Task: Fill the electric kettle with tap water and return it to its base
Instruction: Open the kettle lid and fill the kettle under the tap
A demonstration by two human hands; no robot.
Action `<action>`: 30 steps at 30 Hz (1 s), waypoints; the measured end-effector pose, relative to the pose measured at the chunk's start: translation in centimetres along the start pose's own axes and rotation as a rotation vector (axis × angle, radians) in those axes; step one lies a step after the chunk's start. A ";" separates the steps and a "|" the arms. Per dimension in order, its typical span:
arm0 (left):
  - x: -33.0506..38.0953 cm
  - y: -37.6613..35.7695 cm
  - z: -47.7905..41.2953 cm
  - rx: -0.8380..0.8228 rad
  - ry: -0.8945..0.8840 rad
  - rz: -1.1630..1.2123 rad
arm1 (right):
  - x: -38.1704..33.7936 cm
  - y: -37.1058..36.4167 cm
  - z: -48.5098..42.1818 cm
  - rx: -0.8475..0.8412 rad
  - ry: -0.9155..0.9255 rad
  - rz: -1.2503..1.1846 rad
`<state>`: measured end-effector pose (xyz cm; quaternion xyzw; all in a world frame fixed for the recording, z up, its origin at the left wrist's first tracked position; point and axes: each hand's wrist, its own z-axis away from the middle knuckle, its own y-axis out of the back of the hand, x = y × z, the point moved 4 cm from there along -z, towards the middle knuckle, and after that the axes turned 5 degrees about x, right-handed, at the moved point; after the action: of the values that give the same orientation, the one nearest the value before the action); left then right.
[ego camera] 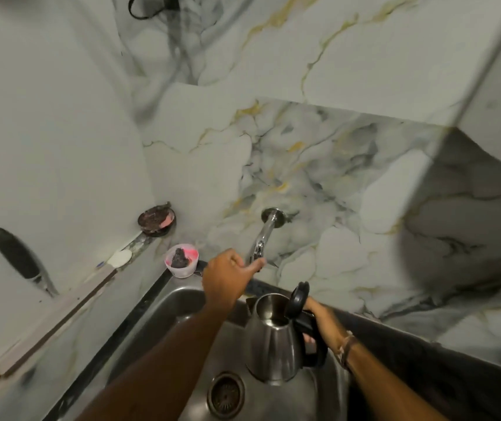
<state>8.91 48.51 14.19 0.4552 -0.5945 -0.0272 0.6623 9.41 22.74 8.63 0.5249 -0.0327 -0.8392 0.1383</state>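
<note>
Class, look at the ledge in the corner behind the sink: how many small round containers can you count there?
2. A dark round tin sits in the wall corner; a small white cup with pink and dark contents stands nearer the sink. Others may lie outside the view.

Dim, motion-blurred, wide-angle edge distortion

You've got one kettle (273, 344), one tap (262, 238), one sink (182, 302), one drain (225, 395), one cup (181, 260), two hands.

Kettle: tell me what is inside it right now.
The kettle, its lid flipped open, shows a bare shiny steel wall inside. The bottom is too dark to see, so any water there cannot be told.
</note>
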 end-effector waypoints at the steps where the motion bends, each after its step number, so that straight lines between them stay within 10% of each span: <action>1: 1.2 -0.3 -0.5 -0.030 -0.033 -0.089 | -0.3 -0.4 0.0 0.007 0.000 0.010; 19: 0.9 -3.0 -6.3 -0.730 -0.460 -0.311 | -2.9 -4.4 -1.2 0.046 0.012 0.093; 30: 0.8 -1.6 -8.2 -0.709 -0.279 0.062 | -3.1 -5.5 -2.3 0.033 0.047 0.135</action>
<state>16.68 51.77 14.78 0.1718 -0.6462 -0.2730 0.6917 11.62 29.04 9.19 0.5431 -0.0786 -0.8148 0.1867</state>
